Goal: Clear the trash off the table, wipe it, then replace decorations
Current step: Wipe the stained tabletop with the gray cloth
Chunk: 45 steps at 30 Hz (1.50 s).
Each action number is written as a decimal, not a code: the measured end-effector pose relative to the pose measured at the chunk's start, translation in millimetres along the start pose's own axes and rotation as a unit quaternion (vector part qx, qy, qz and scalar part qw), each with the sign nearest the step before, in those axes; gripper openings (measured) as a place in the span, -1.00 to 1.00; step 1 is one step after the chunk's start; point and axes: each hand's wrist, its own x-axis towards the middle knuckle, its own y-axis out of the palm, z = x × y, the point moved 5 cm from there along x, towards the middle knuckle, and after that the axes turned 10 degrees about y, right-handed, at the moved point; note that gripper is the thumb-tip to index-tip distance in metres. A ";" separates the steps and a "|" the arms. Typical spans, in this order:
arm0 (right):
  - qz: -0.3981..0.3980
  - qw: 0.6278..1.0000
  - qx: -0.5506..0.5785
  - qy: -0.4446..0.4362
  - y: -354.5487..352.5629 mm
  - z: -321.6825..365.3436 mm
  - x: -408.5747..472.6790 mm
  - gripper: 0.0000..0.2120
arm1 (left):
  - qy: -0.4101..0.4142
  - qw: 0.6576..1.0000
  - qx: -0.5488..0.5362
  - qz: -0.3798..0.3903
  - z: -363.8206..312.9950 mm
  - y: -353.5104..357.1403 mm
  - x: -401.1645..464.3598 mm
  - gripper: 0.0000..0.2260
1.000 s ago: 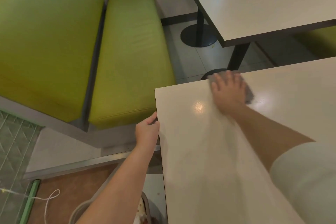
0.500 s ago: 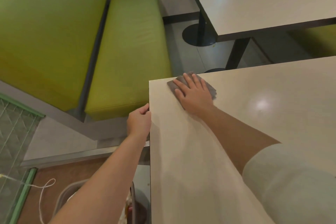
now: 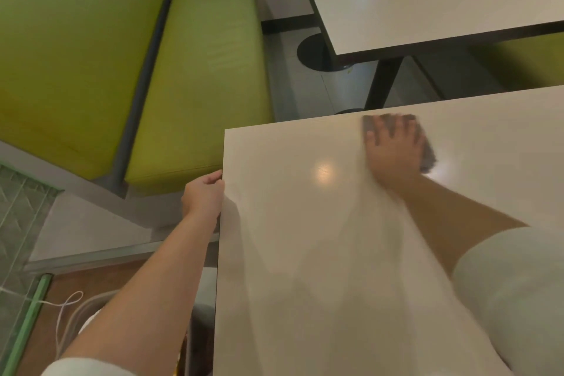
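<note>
the right hand (image 3: 393,152), fingers flat on the grey cloth (image 3: 427,156), has swept back right from the table (image 3: 290,253) corner, so wiping continues. the left hand (image 3: 204,195) still grips the table's edge.

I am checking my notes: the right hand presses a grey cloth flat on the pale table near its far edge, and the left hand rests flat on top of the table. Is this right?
Not quite. The head view shows the left hand gripping the side edge of the pale table, not lying flat on top. The right hand does press the grey cloth near the far edge.
</note>
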 end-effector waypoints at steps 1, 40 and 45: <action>0.008 1.000 0.000 -0.028 9.5 23.5 -20.6 -0.48 | -0.002 1.000 0.012 -0.002 0.0 -1.6 0.1 -0.77; 0.126 0.941 0.006 -0.315 37.6 33.7 -287.1 -0.47 | -0.002 0.964 0.239 0.118 51.3 -35.7 -184.8 -0.58; 0.086 0.967 0.004 -0.241 19.3 -32.7 -231.8 -0.53 | 0.004 0.956 0.273 0.110 67.8 -42.6 -207.5 -0.57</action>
